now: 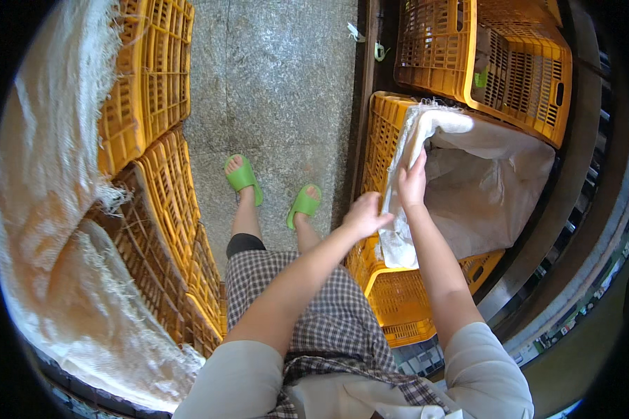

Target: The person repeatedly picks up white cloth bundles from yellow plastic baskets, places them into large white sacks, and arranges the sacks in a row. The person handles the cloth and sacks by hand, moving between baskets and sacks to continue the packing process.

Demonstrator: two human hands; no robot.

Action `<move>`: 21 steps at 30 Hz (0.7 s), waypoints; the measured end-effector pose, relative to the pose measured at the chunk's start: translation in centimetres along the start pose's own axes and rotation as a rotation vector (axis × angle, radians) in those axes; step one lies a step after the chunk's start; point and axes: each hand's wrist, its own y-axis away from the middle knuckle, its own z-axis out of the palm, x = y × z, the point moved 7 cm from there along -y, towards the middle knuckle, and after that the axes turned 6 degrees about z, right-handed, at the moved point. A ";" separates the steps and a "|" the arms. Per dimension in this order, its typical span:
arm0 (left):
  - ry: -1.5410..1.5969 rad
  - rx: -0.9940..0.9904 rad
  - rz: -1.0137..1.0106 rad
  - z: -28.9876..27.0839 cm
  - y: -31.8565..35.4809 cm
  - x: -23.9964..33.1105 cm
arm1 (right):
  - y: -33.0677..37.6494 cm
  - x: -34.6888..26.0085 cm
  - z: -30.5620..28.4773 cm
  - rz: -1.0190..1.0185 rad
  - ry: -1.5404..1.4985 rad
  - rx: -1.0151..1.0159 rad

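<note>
A white woven sack (486,188) lines a yellow plastic crate (398,288) on my right, its edge folded over the crate's near-left rim. My right hand (412,183) is at that folded edge, thumb on one side and fingers on the inner side, gripping the sack. Just left of it, my left hand (365,215) is beside the crate's outer wall, close to the hanging flap. Its thumb and fingers are apart, with nothing visible between them. The inside of the lined crate is partly in shadow.
Another yellow crate (521,77) stands beyond the lined one. Yellow crates (168,70) are stacked on the left, with a white woven sheet (49,188) draped over some. A dark metal rail (360,105) edges the grey floor (272,77). Rollers (579,209) run along the right.
</note>
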 end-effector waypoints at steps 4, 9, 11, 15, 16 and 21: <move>0.029 0.036 -0.392 -9.6 5.4 -7.4 | 1.0 -1.8 2.3 0.112 0.099 -0.160; -0.156 0.202 -0.458 -21.4 8.8 -10.3 | 0.8 -5.0 0.3 0.343 0.138 -0.375; -0.112 0.174 -0.511 -23.7 8.3 -10.2 | -0.7 -6.8 -3.6 0.252 0.179 -0.243; 0.067 0.208 -0.549 -26.7 6.5 -7.0 | -9.4 -10.3 -14.3 0.061 -0.070 0.334; 0.099 0.220 -0.570 -27.5 6.0 -6.4 | -11.9 -10.8 -15.1 0.077 -0.062 0.333; 0.155 0.216 -0.682 -29.6 3.4 -4.9 | -24.2 -11.8 -13.5 0.269 0.092 0.245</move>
